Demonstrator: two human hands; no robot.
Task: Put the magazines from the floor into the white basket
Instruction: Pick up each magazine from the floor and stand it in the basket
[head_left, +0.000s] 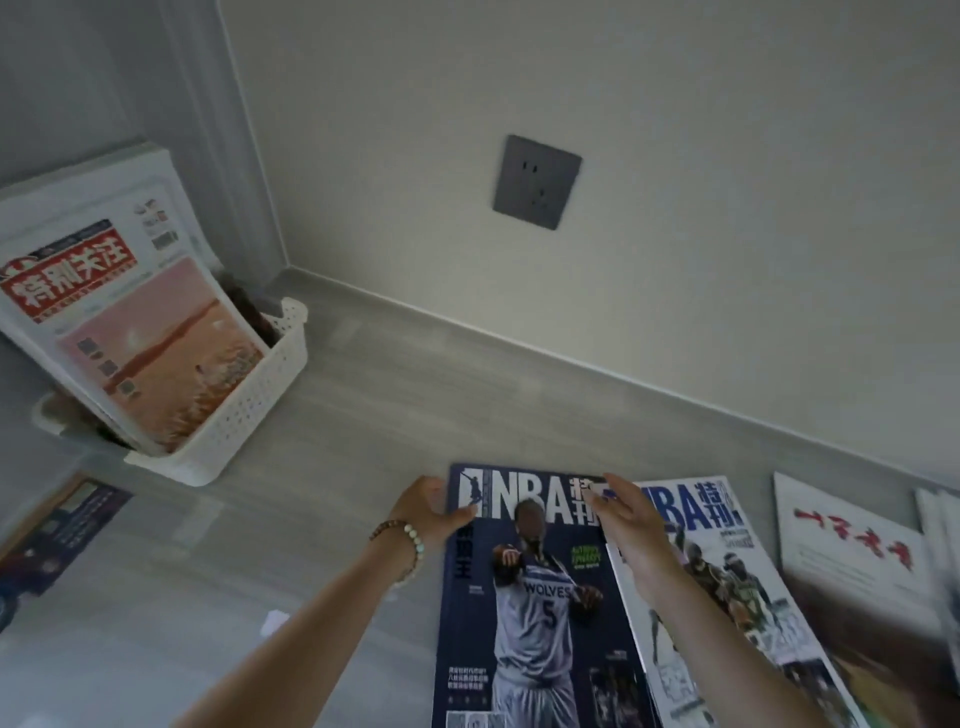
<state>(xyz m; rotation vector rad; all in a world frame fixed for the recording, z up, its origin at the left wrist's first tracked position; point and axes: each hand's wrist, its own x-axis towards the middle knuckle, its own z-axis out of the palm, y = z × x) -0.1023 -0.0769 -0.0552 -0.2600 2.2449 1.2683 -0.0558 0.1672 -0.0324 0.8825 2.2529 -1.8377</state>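
A dark blue NBA magazine (535, 613) with a Wolves player on the cover lies on the grey floor in front of me. My left hand (428, 512) grips its top left corner, and my right hand (626, 514) grips its top right edge. Just to the right lie a white NBA magazine (727, 587) and a white magazine with red characters (852, 556). At the left stands the white basket (244, 410), holding upright magazines (119, 317) with a red title and a pink cover.
The wall with a grey socket (536, 183) runs behind the magazines, with a skirting board along the floor. A dark magazine (57, 535) lies at the far left. More white pages (940, 540) sit at the right edge. A small white scrap (274, 622) lies on the floor.
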